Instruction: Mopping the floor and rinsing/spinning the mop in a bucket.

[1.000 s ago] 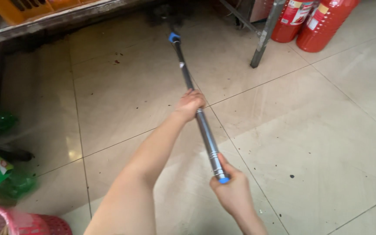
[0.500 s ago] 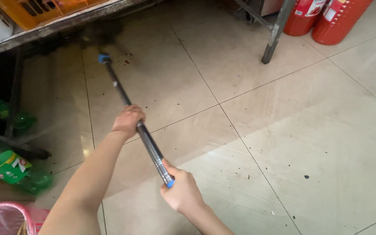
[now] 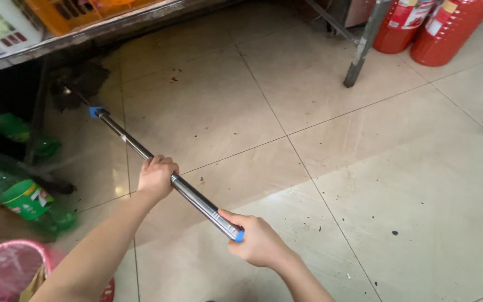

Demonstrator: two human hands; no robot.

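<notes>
Both hands hold a long shiny metal pole (image 3: 157, 163) that slants across the tiled floor (image 3: 320, 168). The left hand (image 3: 156, 176) wraps its fingers tight around the middle. The right hand (image 3: 258, 241) closes its fingers around the near end with the blue cap. The far end reaches a dark mop head (image 3: 79, 84) under the shelf (image 3: 85, 33) at the far left. Green bottles (image 3: 26, 198) lie on the left. Red fire extinguishers (image 3: 431, 25) stand far right

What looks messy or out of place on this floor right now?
Dark specks litter the beige floor tiles, and a clump of dark debris sits under the shelf edge by the broom handle. Green bottles lie tipped on the floor at left.
</notes>
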